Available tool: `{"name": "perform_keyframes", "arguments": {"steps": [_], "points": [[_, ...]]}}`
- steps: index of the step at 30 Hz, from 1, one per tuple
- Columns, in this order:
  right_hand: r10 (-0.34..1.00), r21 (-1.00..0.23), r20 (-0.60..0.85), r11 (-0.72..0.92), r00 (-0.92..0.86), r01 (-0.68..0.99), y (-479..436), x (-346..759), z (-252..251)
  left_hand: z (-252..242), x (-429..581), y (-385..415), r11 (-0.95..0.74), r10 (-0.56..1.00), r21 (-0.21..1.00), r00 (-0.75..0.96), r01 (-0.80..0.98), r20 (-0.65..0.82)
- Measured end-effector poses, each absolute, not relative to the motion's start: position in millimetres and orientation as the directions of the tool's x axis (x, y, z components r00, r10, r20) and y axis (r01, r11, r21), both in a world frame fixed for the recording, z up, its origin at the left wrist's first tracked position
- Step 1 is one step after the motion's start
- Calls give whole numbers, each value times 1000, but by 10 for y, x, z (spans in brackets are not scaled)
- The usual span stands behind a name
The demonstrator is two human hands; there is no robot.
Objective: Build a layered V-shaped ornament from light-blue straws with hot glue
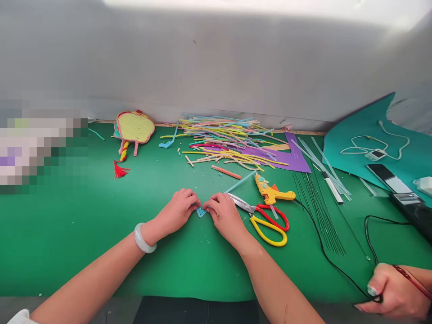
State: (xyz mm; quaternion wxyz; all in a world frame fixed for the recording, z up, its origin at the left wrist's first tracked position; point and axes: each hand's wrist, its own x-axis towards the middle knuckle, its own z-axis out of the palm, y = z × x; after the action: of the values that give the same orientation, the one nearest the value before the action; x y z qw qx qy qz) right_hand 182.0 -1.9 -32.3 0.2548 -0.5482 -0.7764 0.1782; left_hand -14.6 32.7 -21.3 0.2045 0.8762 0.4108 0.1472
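Note:
My left hand (182, 208) pinches one side of a small blue pipe cleaner (201, 213) bent into a layered V shape. The other side of the V sits between the fingertips of my right hand (221, 211). Its point faces me, just above the green tabletop. A long straight blue strip (240, 181) runs out from behind my right hand toward the glue gun; whether it joins the V is hidden. Close by on the right lie large scissors (270, 222) with red and yellow handles, and a yellow glue gun (275, 194) with a clear glue stick in it.
Behind lies a pile of coloured pipe cleaners (219, 130) over purple sheet (297, 159). A fan-shaped craft (135, 128) with red tassel is at left. Thin wires (320, 216), glue sticks (332, 168) and a teal sheet (357, 121) are right. Another person's hand (398, 290) holds the black cord (332, 265).

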Motion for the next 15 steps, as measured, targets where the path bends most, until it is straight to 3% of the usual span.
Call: {"name": "perform_keyframes", "arguments": {"steps": [15], "points": [[940, -565, 212, 341, -266, 752, -22, 1826, -336, -115, -188, 211, -604, 744, 490, 665, 628, 64]]}}
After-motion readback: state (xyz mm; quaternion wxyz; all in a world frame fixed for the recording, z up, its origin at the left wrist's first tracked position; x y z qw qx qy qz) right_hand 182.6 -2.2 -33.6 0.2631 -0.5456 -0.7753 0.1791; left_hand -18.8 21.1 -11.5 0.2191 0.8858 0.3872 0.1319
